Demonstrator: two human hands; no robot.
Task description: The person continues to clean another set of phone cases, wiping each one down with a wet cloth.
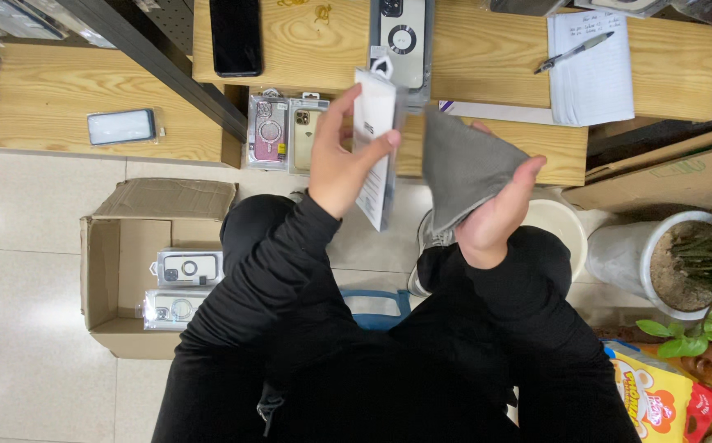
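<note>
The left hand [341,164] holds a white phone-case package [374,148] upright and edge-on to the camera, thumb on the near face and fingers curled behind it; the package stands over the near edge of the wooden shelf [487,57], at the centre of the scene. The right hand [495,217] grips a grey cloth [464,168], fingers closed around its lower part; the cloth lies just right of the package and touches it or nearly so. Two packaged cases [284,131] hang at the shelf front, left of the left hand; a cardboard box [118,271] with more packages sits on the floor at the near left; a notepad with pen [590,61] lies far right; a potted plant [684,262] stands right.
</note>
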